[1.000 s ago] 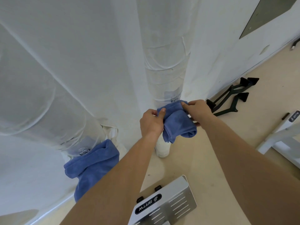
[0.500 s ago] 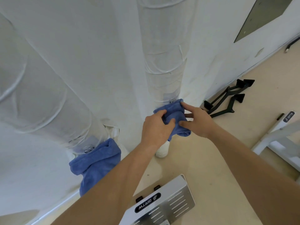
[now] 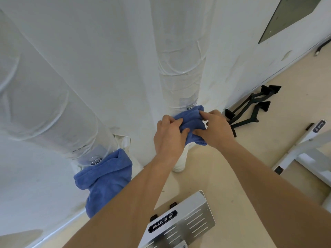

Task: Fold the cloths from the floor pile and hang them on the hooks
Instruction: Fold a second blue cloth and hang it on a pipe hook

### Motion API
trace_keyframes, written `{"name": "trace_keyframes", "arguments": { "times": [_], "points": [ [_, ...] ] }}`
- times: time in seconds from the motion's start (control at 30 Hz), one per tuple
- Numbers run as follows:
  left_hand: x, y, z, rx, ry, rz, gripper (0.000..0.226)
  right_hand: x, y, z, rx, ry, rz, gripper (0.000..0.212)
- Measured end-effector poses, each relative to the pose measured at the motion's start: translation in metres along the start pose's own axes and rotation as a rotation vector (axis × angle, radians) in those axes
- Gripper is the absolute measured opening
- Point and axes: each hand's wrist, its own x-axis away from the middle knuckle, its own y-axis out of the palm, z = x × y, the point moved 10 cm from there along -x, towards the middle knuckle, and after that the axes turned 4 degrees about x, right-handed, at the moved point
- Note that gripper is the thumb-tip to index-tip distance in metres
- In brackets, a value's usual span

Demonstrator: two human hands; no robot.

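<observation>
Fingers of both hands closed on a blue cloth at the middle hook; hanging step under way.

Far left: a hung cloth droops from the left hook on the wrapped wall, its folded bulk below. Next, the left hand: fingers curled over the blue cloth's left edge, thumb beneath, pinching it, probably to stop the fold from opening. Blue cloth bunched between the hands, top edge touching the middle hook; cannot tell if it has caught. Then the right hand: fingertips nip the upper right edge, thumb low, seemingly feeding fabric up to the hook. Further right, black brackets lie on the floor. Floor pile not in view.
</observation>
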Motion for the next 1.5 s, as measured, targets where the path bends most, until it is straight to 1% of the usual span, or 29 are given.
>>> {"name": "trace_keyframes", "arguments": {
  "times": [0.07, 0.13, 0.17, 0.3, 0.4, 0.5, 0.6, 0.63, 0.73, 0.8, 0.93, 1.0, 1.1, 1.2, 1.23, 1.27, 1.3, 1.33, 1.37, 1.43, 1.5],
  "points": [
    [0.003, -0.002, 0.001, 0.052, 0.018, 0.004, 0.027, 0.005, -0.002, -0.001, -0.124, 0.015, -0.024, 0.044],
    [0.001, 0.001, 0.002, 0.107, 0.008, 0.004, 0.025, 0.007, 0.002, 0.008, -0.253, 0.09, -0.031, 0.044],
    [0.0, 0.002, 0.003, 0.12, -0.011, 0.003, 0.023, 0.007, 0.005, 0.01, -0.281, 0.116, -0.022, 0.044],
    [-0.004, 0.011, 0.0, 0.194, -0.124, -0.023, 0.022, 0.007, 0.012, 0.006, -0.283, 0.121, 0.021, 0.04],
    [-0.005, 0.011, -0.003, 0.224, -0.14, -0.089, 0.021, 0.005, 0.019, 0.01, -0.298, 0.135, -0.033, 0.04],
    [-0.003, 0.003, 0.003, 0.189, -0.094, -0.162, 0.016, 0.006, 0.019, 0.005, -0.213, 0.12, -0.115, 0.046],
    [0.001, -0.015, 0.006, 0.206, -0.105, -0.176, 0.01, 0.009, 0.005, -0.007, -0.098, 0.142, -0.106, 0.048],
    [0.003, -0.023, 0.009, 0.2, -0.098, -0.182, 0.013, 0.011, -0.001, -0.014, -0.064, 0.136, -0.107, 0.048],
    [0.01, -0.047, 0.017, 0.195, -0.095, -0.221, 0.032, 0.017, -0.013, -0.027, 0.002, 0.134, -0.114, 0.052],
    [0.018, -0.061, 0.021, 0.161, -0.097, -0.26, 0.034, 0.023, -0.021, -0.035, 0.051, 0.144, -0.126, 0.055],
    [0.039, -0.087, 0.014, 0.064, -0.117, -0.319, 0.041, 0.047, -0.033, -0.053, 0.117, 0.166, -0.211, 0.052],
    [0.055, -0.101, 0.006, 0.033, -0.151, -0.352, 0.048, 0.064, -0.036, -0.067, 0.155, 0.145, -0.259, 0.045],
    [0.082, -0.128, -0.006, 0.014, -0.193, -0.374, 0.056, 0.09, -0.036, -0.094, 0.193, 0.103, -0.297, 0.02],
    [0.113, -0.156, -0.02, -0.004, -0.233, -0.364, 0.055, 0.115, -0.025, -0.117, 0.206, 0.053, -0.321, 0.022],
    [0.123, -0.166, -0.024, -0.002, -0.24, -0.355, 0.052, 0.127, -0.024, -0.128, 0.216, 0.025, -0.334, 0.019],
    [0.133, -0.175, -0.028, -0.004, -0.246, -0.347, 0.045, 0.141, -0.022, -0.141, 0.242, -0.007, -0.363, 0.01],
    [0.143, -0.184, -0.032, -0.015, -0.244, -0.339, 0.039, 0.153, -0.02, -0.154, 0.27, -0.038, -0.386, 0.021],
    [0.15, -0.192, -0.037, -0.027, -0.241, -0.332, 0.034, 0.163, -0.018, -0.165, 0.289, -0.066, -0.391, 0.038],
    [0.158, -0.2, -0.041, -0.041, -0.238, -0.327, 0.033, 0.17, -0.016, -0.175, 0.302, -0.083, -0.385, 0.048],
    [0.172, -0.214, -0.051, -0.057, -0.233, -0.307, 0.033, 0.181, -0.009, -0.192, 0.309, -0.108, -0.377, 0.053],
    [0.187, -0.227, -0.065, -0.06, -0.257, -0.291, 0.032, 0.193, 0.003, -0.21, 0.323, -0.14, -0.395, 0.051]
  ]
}}
